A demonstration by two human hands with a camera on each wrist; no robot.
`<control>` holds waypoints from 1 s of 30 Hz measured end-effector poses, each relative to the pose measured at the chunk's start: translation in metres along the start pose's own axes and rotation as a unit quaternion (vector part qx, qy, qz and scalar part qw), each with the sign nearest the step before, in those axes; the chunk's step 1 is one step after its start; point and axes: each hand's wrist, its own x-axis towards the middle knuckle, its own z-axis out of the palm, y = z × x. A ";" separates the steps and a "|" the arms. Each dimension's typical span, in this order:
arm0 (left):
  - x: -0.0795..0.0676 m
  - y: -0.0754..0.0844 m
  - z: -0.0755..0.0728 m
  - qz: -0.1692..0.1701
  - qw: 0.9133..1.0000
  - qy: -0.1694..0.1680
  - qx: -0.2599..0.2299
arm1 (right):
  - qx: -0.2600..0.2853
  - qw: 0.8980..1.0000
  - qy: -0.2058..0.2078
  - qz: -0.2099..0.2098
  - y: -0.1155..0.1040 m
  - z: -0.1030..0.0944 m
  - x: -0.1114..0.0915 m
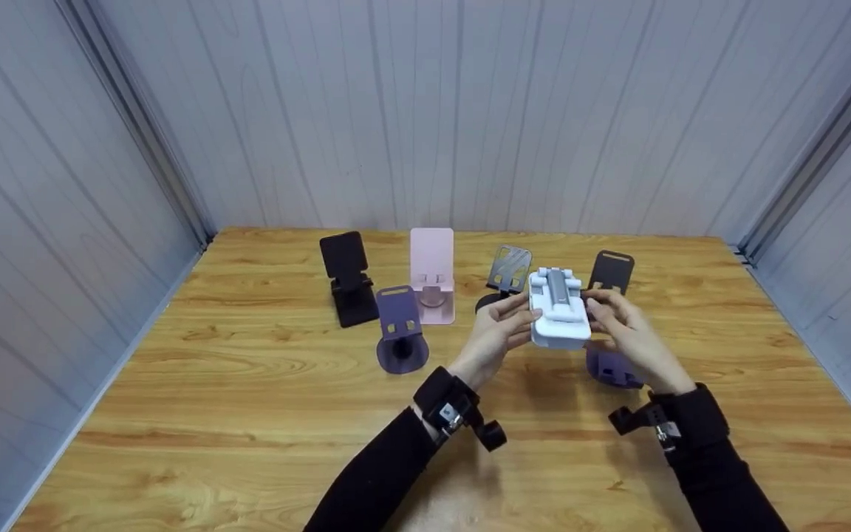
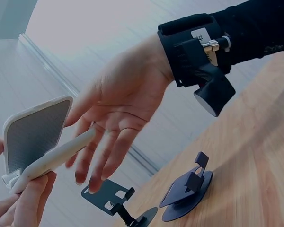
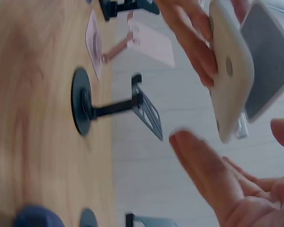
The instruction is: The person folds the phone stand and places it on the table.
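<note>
My left hand holds a white folding phone stand above the table, its thumb and fingers gripping the left side. The stand is partly folded, its grey-lined arm facing up in the head view. Seen from the left wrist, two white-edged panels stand at an angle to each other, one with a dark grey pad. My right hand is close to the stand's right side. Its fingers are extended, and in the right wrist view a gap shows between them and the stand.
Other phone stands are on the wooden table: black, pink, purple, and dark grey with cutouts. Another dark stand is behind my right hand, and a low purple one is partly hidden beneath it. Pale panelled walls enclose the table.
</note>
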 end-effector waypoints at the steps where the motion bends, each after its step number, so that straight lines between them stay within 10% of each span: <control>1: 0.000 0.000 0.000 0.000 1.000 0.002 -0.001 | 0.016 1.000 -0.010 0.007 0.001 0.001 0.001; 8: -0.001 0.001 -0.001 0.009 1.000 0.003 0.007 | 0.107 0.993 -0.047 0.013 0.008 0.002 0.005; 30: -0.003 0.002 -0.001 0.002 0.996 -0.048 0.077 | 0.149 0.986 -0.069 0.010 0.012 -0.004 0.007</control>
